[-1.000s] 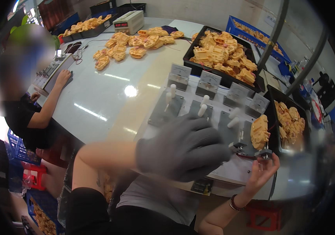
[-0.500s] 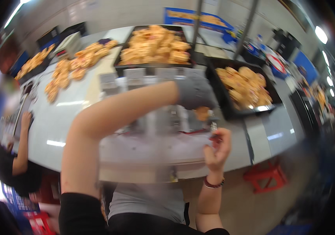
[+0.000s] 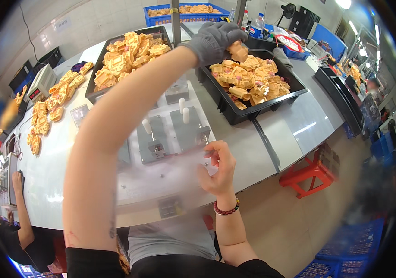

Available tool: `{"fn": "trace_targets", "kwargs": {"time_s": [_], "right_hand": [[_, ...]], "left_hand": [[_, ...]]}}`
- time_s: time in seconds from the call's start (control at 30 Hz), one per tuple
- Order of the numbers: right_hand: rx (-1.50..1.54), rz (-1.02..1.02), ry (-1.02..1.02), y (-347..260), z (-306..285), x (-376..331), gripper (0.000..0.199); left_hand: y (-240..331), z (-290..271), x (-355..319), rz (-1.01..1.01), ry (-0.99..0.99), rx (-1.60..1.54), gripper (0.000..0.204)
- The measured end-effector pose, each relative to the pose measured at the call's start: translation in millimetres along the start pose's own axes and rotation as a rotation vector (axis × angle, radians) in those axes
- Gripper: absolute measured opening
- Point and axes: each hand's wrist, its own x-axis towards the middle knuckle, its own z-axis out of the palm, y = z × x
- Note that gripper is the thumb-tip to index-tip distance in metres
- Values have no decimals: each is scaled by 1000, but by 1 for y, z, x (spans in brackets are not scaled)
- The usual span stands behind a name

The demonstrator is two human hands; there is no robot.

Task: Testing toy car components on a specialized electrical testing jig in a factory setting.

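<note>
My left hand (image 3: 219,41), in a dark grey glove, reaches across to the far right. Its fingers are closed on a yellow-orange molded plastic part (image 3: 238,52), held over a black tray (image 3: 235,113) heaped with similar parts (image 3: 253,76). My bare right hand (image 3: 220,167), with a beaded bracelet at the wrist, is beside the front of the bench fixture (image 3: 182,127). Its fingers curl, and a small greyish thing shows at the fingertips, too small to name. The fixture has grey plates, white pegs and metal clamps (image 3: 157,148); my left forearm hides part of it.
A second black tray (image 3: 97,67) of yellow parts stands at the back left, with more loose parts (image 3: 43,116) on the table. Metal posts (image 3: 176,23) rise behind the trays. A red stool (image 3: 307,173) is at right. A co-worker's arm (image 3: 21,208) is at far left.
My left hand has moved up and away from the fixture, carrying the plastic part over the right tray. My right hand stays near the fixture's front. The whole view has shifted.
</note>
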Motion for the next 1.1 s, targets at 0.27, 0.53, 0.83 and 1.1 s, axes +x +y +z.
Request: {"fn": "trace_targets", "kwargs": {"time_s": [0.27,0.53,0.83,1.1], "right_hand": [[-25,85,-77,4,-6,-5,42],[538,172,154,-27,-5,10,43],[1387,-199,-199,-122,20,-6,44],[1153,-232,-153,-142,-30,31,42]], "left_hand": [[17,-30,-25,-153,15,-81,64],[26,-155,-238,-544,269,-215,45],[-58,-162,-592,-1251,911,-50,37],[-72,-160,-731,-1563,729,312,40]]}}
